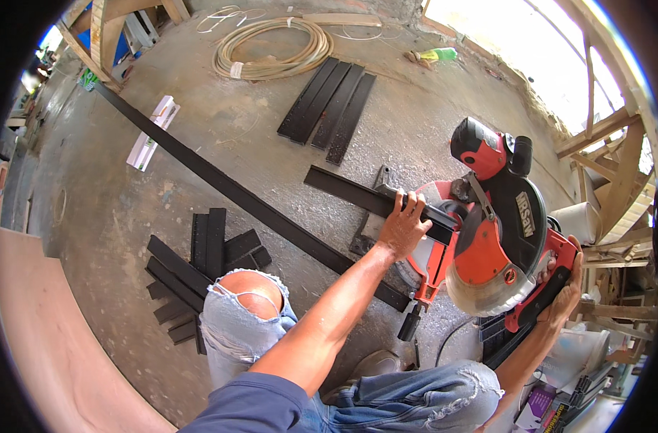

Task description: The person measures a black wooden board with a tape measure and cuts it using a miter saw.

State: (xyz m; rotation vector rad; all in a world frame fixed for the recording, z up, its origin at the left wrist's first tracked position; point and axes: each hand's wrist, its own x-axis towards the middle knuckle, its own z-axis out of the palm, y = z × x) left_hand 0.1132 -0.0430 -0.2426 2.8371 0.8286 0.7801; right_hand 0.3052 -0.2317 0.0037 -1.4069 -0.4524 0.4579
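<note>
Here, hands [403, 229] apparently steady a saw [487, 238] on dusty concrete floor [199, 144].

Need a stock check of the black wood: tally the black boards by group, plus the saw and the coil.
Boards laid side by side near the coil: 4
Long board across the floor: 1
Board on the saw, left hand on it: 1
Short offcuts by the knee: about 10, overlapping, not exact
Mitre saw, right hand on its handle: 1
Hose coil: 1
Total: about 18

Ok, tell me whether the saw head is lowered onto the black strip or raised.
Raised. The miter saw head tilts up, its blade guard clear of the black strip the left hand presses down. The right hand grips the handle.
</note>
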